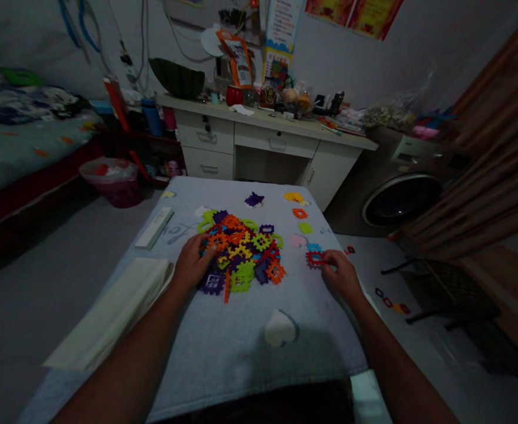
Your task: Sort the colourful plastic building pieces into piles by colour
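Note:
A heap of colourful plastic interlocking blocks (241,250) lies in the middle of the cloth-covered table (303,347). At its left side, my left hand (192,259) has thumb and fingers closed at the edge of an orange block (218,241); some fingertips are hidden. Over on the right, my right hand (340,274) pinches a red square block (314,259) close to the tabletop. Just behind that one is a blue block (314,247). Farther back in a row lie a green block (305,227), an orange notched block (300,213) and yellow blocks (293,197).
A purple block cluster (254,199) sits near the table's far edge. On the left are a long white box (155,228) and a folded pale cloth or bag (112,312). Several blocks (388,302) lie on the floor at right, near a low stool (453,288). A desk (276,141) stands beyond.

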Tool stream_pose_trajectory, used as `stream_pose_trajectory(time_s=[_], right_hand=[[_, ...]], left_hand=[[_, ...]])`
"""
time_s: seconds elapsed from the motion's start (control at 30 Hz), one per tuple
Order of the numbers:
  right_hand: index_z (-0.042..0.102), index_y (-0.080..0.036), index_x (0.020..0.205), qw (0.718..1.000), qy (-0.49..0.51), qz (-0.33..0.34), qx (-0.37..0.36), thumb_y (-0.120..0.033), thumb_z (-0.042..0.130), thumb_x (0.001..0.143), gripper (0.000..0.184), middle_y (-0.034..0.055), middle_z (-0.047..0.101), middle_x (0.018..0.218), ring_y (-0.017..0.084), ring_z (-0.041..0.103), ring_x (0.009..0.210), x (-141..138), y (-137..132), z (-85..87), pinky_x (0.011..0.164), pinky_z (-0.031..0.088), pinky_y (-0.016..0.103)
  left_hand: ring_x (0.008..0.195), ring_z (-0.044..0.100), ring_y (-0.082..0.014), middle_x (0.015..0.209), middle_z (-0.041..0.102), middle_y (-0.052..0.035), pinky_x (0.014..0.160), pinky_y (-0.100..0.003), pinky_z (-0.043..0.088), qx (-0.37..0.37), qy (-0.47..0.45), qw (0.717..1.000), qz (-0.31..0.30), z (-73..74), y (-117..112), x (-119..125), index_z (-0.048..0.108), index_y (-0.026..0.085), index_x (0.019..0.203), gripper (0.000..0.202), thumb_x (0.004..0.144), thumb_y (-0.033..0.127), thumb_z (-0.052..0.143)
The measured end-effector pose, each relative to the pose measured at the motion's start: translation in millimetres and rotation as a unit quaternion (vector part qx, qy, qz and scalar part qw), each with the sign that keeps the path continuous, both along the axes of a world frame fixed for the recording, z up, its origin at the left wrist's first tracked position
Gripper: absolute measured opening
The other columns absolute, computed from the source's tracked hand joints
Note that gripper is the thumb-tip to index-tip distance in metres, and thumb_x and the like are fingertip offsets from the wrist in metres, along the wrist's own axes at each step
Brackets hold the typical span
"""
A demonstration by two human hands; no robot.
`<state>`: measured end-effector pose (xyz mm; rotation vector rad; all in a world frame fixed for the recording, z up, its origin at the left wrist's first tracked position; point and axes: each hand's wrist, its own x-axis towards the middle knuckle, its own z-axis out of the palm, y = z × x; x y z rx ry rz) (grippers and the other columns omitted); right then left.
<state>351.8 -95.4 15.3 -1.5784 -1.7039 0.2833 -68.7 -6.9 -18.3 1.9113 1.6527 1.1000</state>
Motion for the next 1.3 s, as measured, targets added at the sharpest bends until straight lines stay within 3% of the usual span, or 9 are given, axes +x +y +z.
stream_pose_trajectory(time_s=[0.2,0.43,0.67,0.87,1.0,1.13,1.3], right_hand=[[0.055,-0.023,0.086,0.997,-0.073,-0.005,-0.038,-0.014,0.047,0.064,0.024,0.0085,0.062,0.101,0.024,0.058,0.098,2.2,-14.9,-10.5,0.091,0.047,0.04],[0.057,-0.02,0.097,0.98,-0.164,-0.105,-0.046,-0.039,0.066,0.073,0.032,0.0095,0.061,0.095,0.026,0.054,0.088,-23.0,-8.4,-16.9,0.083,0.044,0.041],[0.057,-0.019,0.104,0.981,-0.149,-0.111,-0.057,-0.029,0.062,0.07,0.036,0.0114,0.06,0.102,0.027,0.055,0.094,0.3,-17.7,-14.0,0.088,0.043,0.041],[0.06,-0.017,0.111,0.967,-0.202,-0.083,-0.133,-0.026,0.062,0.071,0.041,0.011,0.059,0.106,0.026,0.054,0.099,9.7,-29.8,-13.0,0.091,0.041,0.038],[0.061,-0.017,0.113,0.96,-0.203,-0.088,-0.17,-0.032,0.064,0.074,0.041,0.0106,0.059,0.108,0.025,0.054,0.101,6.6,-29.5,-6.6,0.091,0.041,0.037],[0.06,-0.015,0.114,0.967,-0.183,-0.098,-0.148,-0.033,0.063,0.077,0.041,0.0125,0.058,0.111,0.027,0.054,0.106,-1.8,-16.6,5.3,0.093,0.042,0.038],[0.061,-0.018,0.107,0.988,-0.12,-0.013,-0.093,-0.028,0.061,0.079,0.03,0.0091,0.06,0.108,0.022,0.057,0.099,-43.0,22.1,29.2,0.089,0.043,0.034]], left_hand=[[0.118,0.055,-0.0285,0.126,0.059,-0.0119,0.105,-0.045,0.042,0.008,0.005,1.0,-0.004,-3.7,-0.3,-1.6,0.058,0.019,0.119,0.047,0.087,0.052,0.048],[0.118,0.055,-0.0283,0.126,0.059,-0.0112,0.105,-0.044,0.042,0.003,0.003,1.0,0.006,-0.2,-3.6,0.0,0.058,0.02,0.121,0.049,0.087,0.053,0.049],[0.114,0.057,-0.0277,0.122,0.061,-0.0109,0.103,-0.044,0.044,0.006,0.01,1.0,0.006,0.5,-4.7,-1.2,0.058,0.019,0.12,0.047,0.087,0.052,0.048],[0.117,0.055,-0.0288,0.123,0.06,-0.0121,0.105,-0.044,0.042,-0.004,0.021,1.0,0.006,-1.2,-2.9,-2.1,0.057,0.018,0.121,0.051,0.087,0.054,0.047],[0.118,0.055,-0.0287,0.125,0.059,-0.0116,0.105,-0.045,0.042,-0.011,0.016,1.0,0.009,-0.6,-3.2,-1.7,0.056,0.019,0.123,0.052,0.087,0.054,0.048],[0.116,0.056,-0.0293,0.125,0.059,-0.0129,0.104,-0.045,0.043,-0.014,0.011,1.0,0.011,0.1,-3.6,-1.3,0.057,0.017,0.123,0.053,0.086,0.054,0.048],[0.115,0.056,-0.0284,0.123,0.061,-0.0117,0.103,-0.044,0.043,-0.01,0.007,1.0,0.011,1.2,-4.0,-1.1,0.057,0.019,0.122,0.05,0.085,0.051,0.049]])
